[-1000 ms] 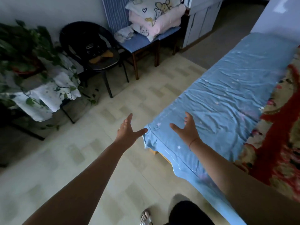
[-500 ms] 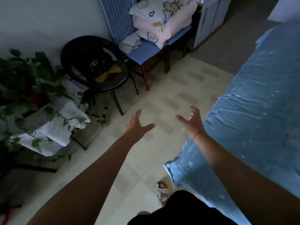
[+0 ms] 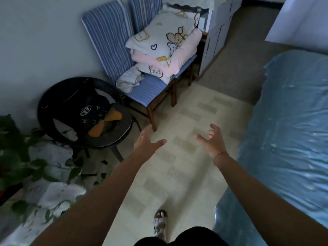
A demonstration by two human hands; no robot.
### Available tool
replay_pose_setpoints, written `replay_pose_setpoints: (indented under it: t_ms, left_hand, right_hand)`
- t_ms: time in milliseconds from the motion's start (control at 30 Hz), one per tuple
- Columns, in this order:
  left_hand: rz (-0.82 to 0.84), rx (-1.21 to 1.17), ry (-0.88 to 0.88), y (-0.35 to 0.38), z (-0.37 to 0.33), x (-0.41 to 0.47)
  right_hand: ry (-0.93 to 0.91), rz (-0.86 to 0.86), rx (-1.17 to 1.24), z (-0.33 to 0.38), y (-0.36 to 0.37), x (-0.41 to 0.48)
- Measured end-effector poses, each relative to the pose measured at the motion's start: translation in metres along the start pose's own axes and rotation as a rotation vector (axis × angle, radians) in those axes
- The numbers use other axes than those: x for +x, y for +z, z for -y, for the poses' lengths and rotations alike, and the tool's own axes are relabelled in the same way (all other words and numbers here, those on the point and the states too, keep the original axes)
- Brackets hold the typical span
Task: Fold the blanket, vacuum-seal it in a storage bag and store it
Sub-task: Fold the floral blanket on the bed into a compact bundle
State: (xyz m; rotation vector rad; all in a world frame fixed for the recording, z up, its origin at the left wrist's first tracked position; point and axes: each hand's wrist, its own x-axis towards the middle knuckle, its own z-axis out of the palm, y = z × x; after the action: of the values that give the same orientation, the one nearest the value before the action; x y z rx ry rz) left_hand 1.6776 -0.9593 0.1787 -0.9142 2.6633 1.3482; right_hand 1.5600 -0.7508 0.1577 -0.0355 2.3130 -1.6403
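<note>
While nothing is held, the left hand (image 3: 145,142) and right hand (image 3: 213,142) are spread open above the floor (image 3: 186,171), the blanket (image 3: 165,48) stacked on a chair (image 3: 147,89) beyond them.

- Floor (image 3: 179,174): pale patterned tiles; two chairs and a sandalled foot (image 3: 160,222) stand on it.
- Striped chair (image 3: 150,92): the blue seat bears a folded blanket (image 3: 165,48), pink with a cartoon print, and a crumpled white cloth (image 3: 129,81) just beside it.
- Round black chair (image 3: 51,105): holds a dark bag (image 3: 85,108) and an orange item (image 3: 106,124).
- Bed (image 3: 234,215): covered by a wrinkled blue sheet (image 3: 287,130).
</note>
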Motion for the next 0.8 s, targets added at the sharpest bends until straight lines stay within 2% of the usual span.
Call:
replay_pose_setpoints:
  t_ms: [200,400,800]
  left_hand:
    - [0.117,-0.042,0.085,-0.012,-0.05,0.123]
    - [0.223,-0.043,0.177,0.042,-0.121,0.253]
    - [0.353,-0.039,0.243,0.161,-0.307,0.498]
  right_hand:
    - [-0.003,-0.16,-0.012,0.035,-0.004,0.082]
    - [0.018,-0.351,0.044,0.039,-0.04,0.192]
    - [0.088,-0.437,0.034,0.066,-0.153,0.47]
